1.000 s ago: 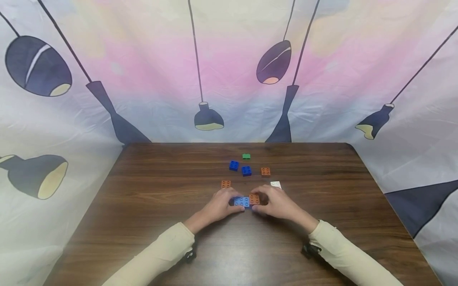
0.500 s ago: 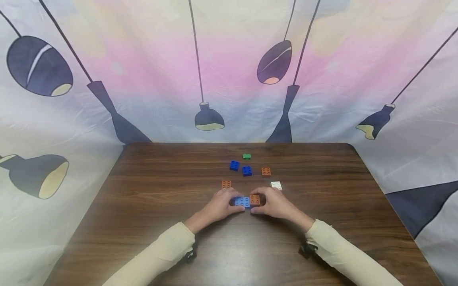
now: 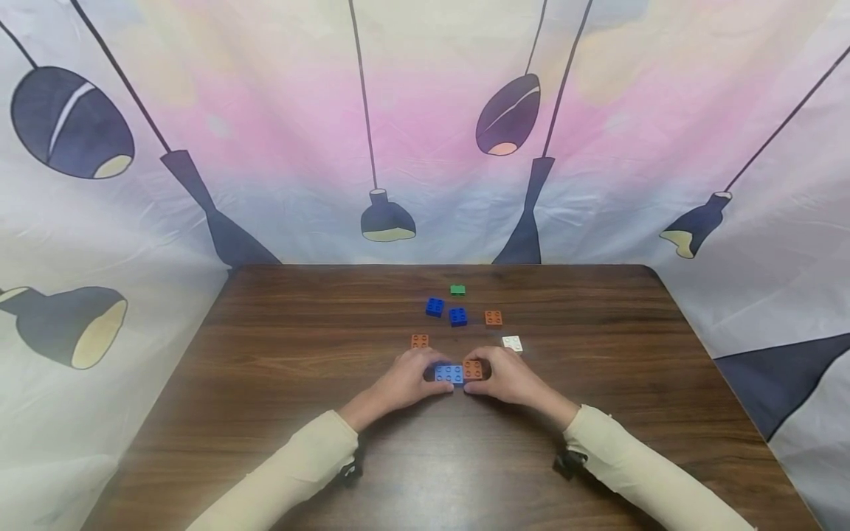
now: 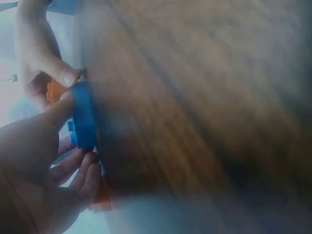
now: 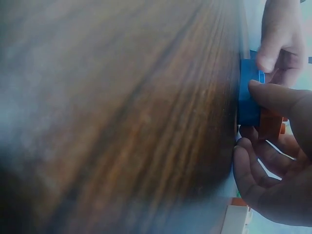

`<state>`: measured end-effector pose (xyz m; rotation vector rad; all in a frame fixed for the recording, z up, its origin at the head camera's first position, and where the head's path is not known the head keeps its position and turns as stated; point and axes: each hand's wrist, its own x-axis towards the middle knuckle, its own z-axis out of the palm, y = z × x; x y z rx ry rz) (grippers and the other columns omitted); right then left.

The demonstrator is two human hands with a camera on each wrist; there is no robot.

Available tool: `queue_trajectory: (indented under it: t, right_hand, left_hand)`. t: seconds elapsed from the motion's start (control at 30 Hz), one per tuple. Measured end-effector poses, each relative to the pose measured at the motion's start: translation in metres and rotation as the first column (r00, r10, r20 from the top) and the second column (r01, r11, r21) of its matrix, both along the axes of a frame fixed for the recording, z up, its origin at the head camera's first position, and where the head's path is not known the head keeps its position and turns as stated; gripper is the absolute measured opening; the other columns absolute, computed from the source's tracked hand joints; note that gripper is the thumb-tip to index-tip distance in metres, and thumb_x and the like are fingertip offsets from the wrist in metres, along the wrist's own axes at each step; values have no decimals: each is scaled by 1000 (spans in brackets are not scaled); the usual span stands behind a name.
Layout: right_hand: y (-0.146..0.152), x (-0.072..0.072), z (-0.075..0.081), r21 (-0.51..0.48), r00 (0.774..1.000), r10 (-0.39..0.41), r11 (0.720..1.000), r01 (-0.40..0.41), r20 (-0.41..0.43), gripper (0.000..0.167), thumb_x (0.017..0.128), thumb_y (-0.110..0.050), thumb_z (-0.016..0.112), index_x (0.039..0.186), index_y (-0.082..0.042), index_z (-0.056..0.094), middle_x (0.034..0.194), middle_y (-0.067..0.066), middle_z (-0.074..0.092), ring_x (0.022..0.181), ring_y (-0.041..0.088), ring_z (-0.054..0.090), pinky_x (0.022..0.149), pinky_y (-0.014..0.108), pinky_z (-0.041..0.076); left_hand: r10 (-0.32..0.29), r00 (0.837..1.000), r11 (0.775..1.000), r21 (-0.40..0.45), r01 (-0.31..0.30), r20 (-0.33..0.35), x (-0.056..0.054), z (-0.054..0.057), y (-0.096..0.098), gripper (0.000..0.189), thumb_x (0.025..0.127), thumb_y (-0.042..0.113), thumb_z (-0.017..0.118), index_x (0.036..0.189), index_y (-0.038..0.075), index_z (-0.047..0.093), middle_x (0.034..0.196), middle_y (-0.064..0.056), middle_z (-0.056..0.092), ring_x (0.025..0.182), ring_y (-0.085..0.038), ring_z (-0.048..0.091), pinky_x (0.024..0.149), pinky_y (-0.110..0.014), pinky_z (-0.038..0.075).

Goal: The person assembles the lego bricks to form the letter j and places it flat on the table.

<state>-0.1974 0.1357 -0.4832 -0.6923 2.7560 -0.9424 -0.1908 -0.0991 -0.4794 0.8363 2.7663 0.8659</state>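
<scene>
A light blue toy brick lies near the middle of the table. An orange brick sits on top of its right end, as the right wrist view shows it stacked on the blue brick. My left hand grips the left part of the blue brick, thumb on the near side and fingers on the far side. With thumb and fingers my right hand pinches the right end, where the thumb tip lies on the blue side. Part of the orange brick is hidden by the hands in the left wrist view.
Behind the hands lie two dark blue bricks, a green brick and an orange brick. Another orange brick is just beyond the left hand, and a white brick just beyond the right. A printed cloth backdrop borders the table.
My right hand has shifted slightly toward me and left, its thumb now nearer the left thumb. More of the white brick shows. The left hand stays put on the blue brick.
</scene>
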Motion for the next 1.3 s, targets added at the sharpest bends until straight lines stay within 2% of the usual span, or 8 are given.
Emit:
queue_trajectory:
  t: [0.2,0.43,0.57,0.87,1.17,1.3]
  right_hand:
    - [0,1,1,7,1000,-12,1000,12,11,41,81,-26,88,115,-8,72,96,-5,69,88,10,60,78,37,51]
    - [-3,2,2,40,999,-43,998,42,25,44,80,-25,89,117,-9,72,100,-3,70,91,11,62,81,37,52]
    - [-4,1,3,51,999,-40,998,39,20,44,79,-24,90,116,-8,72,102,-1,71,95,14,64,84,39,53]
    - [-5,3,7,63,999,-36,997,35,14,45,78,-24,90,116,-7,72,106,2,73,101,20,66,88,43,53]
    - [-6,3,6,67,999,-45,997,43,19,46,79,-24,90,117,-6,72,109,4,73,106,23,66,92,45,53]
    - [-5,3,6,66,999,-40,997,39,16,45,79,-23,90,117,-6,72,108,4,73,104,22,66,90,44,53]
  left_hand:
    - [48,998,998,45,-46,-40,-6,13,-13,44,94,39,74,127,11,68,117,-3,70,111,-21,64,96,-44,52]
    - [105,990,994,20,-103,-95,-20,22,-28,49,91,35,79,130,10,66,121,-5,66,115,-24,58,100,-48,49]
    - [109,989,994,-10,-111,-96,-27,21,-32,52,89,36,80,132,11,65,128,-6,63,121,-25,56,106,-49,45]
    - [97,994,994,-35,-99,-52,-40,14,-34,61,86,39,82,135,10,62,133,-8,63,130,-29,54,115,-53,35]
    - [101,995,993,-54,-100,12,-44,8,-34,61,88,36,81,138,9,60,137,-10,62,131,-31,54,113,-52,38]
    - [94,996,993,-70,-94,3,-46,6,-32,57,88,32,82,136,8,61,134,-11,63,129,-30,56,112,-51,40]
